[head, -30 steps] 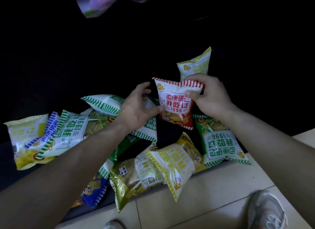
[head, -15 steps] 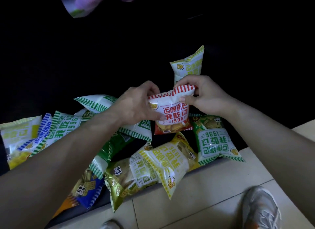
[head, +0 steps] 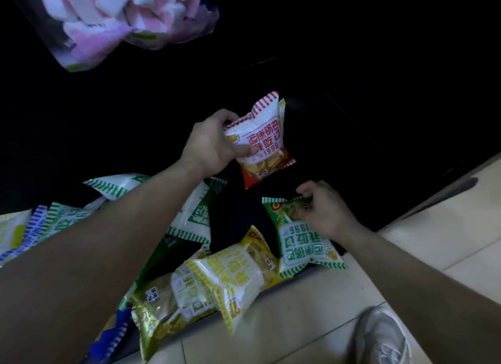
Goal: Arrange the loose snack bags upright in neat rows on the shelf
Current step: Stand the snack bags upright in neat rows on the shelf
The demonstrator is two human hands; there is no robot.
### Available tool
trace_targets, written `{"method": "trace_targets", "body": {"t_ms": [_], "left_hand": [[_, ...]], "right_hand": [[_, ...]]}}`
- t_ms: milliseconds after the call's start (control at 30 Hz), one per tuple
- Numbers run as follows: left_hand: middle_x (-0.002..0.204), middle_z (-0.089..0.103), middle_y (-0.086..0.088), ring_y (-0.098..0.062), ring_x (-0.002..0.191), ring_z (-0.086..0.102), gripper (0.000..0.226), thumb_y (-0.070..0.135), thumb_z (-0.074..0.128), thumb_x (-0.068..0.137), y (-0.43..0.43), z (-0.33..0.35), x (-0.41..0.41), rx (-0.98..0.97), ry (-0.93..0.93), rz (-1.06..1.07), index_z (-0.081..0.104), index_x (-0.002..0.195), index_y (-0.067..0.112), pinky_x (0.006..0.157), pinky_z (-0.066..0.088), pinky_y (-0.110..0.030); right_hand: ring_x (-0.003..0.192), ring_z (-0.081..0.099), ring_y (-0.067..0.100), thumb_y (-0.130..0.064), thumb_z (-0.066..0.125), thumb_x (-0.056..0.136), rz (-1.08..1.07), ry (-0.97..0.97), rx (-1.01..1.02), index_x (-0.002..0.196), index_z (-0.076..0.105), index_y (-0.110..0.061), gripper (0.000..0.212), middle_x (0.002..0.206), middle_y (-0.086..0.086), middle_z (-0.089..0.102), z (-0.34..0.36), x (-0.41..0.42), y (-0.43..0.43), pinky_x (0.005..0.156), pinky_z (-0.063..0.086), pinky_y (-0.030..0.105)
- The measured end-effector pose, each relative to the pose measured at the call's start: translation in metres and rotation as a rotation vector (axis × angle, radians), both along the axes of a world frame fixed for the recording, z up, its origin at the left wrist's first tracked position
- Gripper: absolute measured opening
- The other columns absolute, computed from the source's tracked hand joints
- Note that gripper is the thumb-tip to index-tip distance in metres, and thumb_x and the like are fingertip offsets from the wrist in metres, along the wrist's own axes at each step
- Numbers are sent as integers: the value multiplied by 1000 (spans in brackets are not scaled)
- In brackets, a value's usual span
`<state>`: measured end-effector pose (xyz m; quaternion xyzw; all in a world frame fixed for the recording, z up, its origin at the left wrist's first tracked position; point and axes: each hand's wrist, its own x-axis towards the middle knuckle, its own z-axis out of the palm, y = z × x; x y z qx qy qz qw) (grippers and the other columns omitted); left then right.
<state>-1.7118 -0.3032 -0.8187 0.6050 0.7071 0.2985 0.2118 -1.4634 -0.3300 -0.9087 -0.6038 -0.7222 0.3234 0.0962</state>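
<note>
On dark shelf, left hand (head: 210,144) grips crinkly red bag (head: 264,138).

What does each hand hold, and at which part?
Left hand grips the red-and-white snack bag at its left edge. Right hand pinches the green-and-white snack bag's top corner.

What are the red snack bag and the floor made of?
The red snack bag in the left hand looks like thin glossy plastic film: it crinkles, shines, and has a crimped striped top edge. The floor looks like smooth, pale, hard tile, probably ceramic, since straight grout lines split it into big squares and it has a soft sheen.
</note>
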Motion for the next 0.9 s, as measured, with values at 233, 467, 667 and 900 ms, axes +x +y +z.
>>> {"method": "trace_targets", "body": {"t_ms": [233, 467, 667, 900], "left_hand": [[125, 61, -5, -19, 103, 60, 79, 35, 89, 66, 39, -45, 38, -124, 175, -58, 53, 135, 20, 77, 44, -25], [137, 42, -3, -27, 121, 51, 82, 46, 83, 70, 40, -73, 51, -160, 247, -28, 46, 142, 32, 95, 47, -38], [148, 32, -5, -29, 131, 43, 105, 54, 79, 72, 23, -50, 40, -150, 350, -43, 20, 154, 26, 98, 45, -42], [143, 37, -2, -24, 125, 49, 72, 44, 69, 85, -73, -17, -1, -170, 370, -114, 38, 146, 23, 102, 42, -33]], "right_hand": [[124, 44, 29, -41, 59, 92, 113, -242, -7, 129, 52, -24, 41, 129, 4, 45, 3, 0, -15, 99, 47, 40], [128, 42, 31, -48, 62, 86, 96, -242, -58, 141, 41, -28, 62, 142, 2, 31, -5, 7, -23, 101, 45, 40], [130, 42, 28, -52, 65, 83, 192, -213, -113, 150, 32, -32, 77, 141, 1, 30, 2, 17, -31, 107, 42, 38], [111, 56, 37, -50, 55, 94, 181, -309, -124, 140, 31, -18, 61, 136, 11, 33, 11, 21, -73, 90, 49, 42]]}}
